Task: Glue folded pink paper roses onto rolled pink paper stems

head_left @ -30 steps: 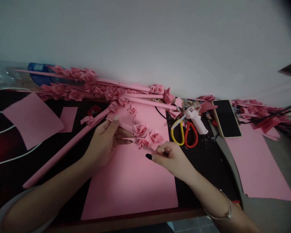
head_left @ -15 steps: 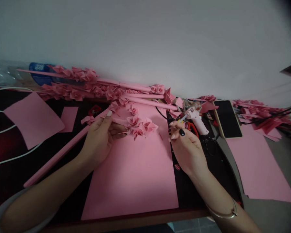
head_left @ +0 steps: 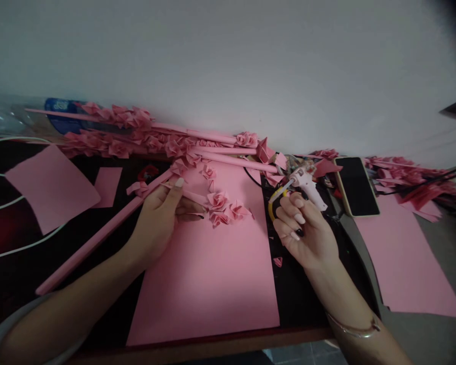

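Note:
Between thumb and fingers, my left hand [head_left: 161,215] grips a thin pink paper flower stem [head_left: 195,196]. Its right end carries a cluster of folded paper flowers [head_left: 217,201], held above a large pink sheet [head_left: 209,284]. My right hand [head_left: 306,228] is closed, palm side toward me and fingers curled in, and nothing shows in them. Just beyond it lies a white glue gun [head_left: 307,187], with a yellow-handled tool [head_left: 272,208] beside its nozzle. A thicker pink paper tube [head_left: 87,246] with small flowers at its upper end runs diagonally past my left hand.
Finished paper flower branches [head_left: 167,144] are heaped along the wall. A phone [head_left: 357,186] rests at the right above more pink sheets [head_left: 406,258]. Smaller pink pieces [head_left: 53,185] and white cables [head_left: 26,247] lie at the left. A pink scrap [head_left: 277,261] sits near my right hand.
My right hand has drawn back slightly to the right, its fingers curling inward. My left hand has shifted the flower stem a little right and down, tilting the flower end lower.

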Motion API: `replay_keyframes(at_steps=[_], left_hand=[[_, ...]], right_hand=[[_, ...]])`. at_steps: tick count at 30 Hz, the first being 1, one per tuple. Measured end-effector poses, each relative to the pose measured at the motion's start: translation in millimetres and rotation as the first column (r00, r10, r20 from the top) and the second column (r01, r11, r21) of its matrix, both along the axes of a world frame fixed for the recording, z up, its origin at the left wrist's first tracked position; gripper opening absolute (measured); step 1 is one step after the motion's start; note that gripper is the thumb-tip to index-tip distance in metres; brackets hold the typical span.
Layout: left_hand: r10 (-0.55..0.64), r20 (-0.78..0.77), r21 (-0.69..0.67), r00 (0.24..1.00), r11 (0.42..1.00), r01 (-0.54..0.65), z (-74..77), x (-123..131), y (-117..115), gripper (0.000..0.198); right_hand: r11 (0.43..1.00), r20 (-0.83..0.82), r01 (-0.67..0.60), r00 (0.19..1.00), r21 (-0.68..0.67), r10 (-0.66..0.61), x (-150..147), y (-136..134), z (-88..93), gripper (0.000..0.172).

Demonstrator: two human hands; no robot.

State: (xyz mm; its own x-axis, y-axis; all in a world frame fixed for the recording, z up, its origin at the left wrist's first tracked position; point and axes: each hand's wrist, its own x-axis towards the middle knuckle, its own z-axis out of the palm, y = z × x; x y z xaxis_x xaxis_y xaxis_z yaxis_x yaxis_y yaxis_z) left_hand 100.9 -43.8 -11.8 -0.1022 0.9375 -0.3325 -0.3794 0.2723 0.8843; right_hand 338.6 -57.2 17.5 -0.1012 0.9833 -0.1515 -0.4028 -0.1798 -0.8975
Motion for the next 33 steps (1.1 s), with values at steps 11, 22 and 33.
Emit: replay_keyframes(at_steps=[11, 22, 33], left_hand=[[-0.041, -0.125, 0.039, 0.991, 0.998, 0.046, -3.2, -2, -2, 0.026], [-0.053, -0.153, 0.018, 0.987, 0.998, 0.056, 0.1, -1, -3, 0.027], [-0.184, -0.213, -0.015, 0.960, 0.983, 0.185, 3.9, 1, -5, 0.029]], right_hand=[[0.869, 0.917, -0.393, 0.368, 0.301, -0.151, 0, -7, -3.7, 0.017], [0.911, 0.599, -0.351, 0.785, 0.219, 0.159, 2, -5, 2.3, 0.036], [0.979, -0.054, -0.182, 0.981, 0.094, 0.188, 1, -3, 6.2, 0.041]])
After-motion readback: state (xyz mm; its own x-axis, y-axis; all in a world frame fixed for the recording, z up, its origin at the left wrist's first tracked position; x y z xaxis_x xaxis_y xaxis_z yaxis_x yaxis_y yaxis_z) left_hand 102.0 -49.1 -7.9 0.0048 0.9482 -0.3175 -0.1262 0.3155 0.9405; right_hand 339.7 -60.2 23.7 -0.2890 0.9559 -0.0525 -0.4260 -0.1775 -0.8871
